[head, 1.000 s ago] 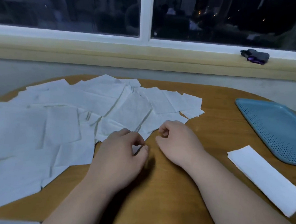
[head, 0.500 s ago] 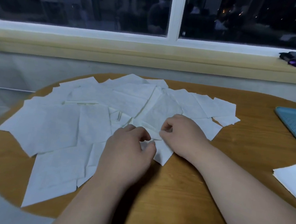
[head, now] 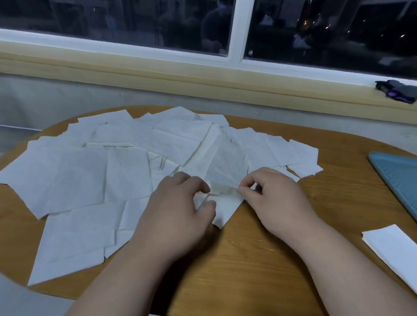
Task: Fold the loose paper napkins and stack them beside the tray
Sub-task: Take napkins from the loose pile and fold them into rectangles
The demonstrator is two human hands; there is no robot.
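head cam | worn, looks forward and down | close over table (head: 256, 265) | window (head: 114, 8) beyond | tray (head: 403, 181) cut at right edge

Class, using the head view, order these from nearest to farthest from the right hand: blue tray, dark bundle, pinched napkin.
1. pinched napkin, held by the right hand, centre.
2. blue tray, right side.
3. dark bundle, on the windowsill, far right.

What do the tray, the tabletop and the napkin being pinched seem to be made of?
Tray: probably moulded plastic, matte blue, with even rows of small holes across its surface.
Tabletop: wood or a wood-look laminate, with a slight sheen. Grain lines show, but the look cannot settle which.
Napkin: thin, soft tissue paper, matte white. It creases and buckles.
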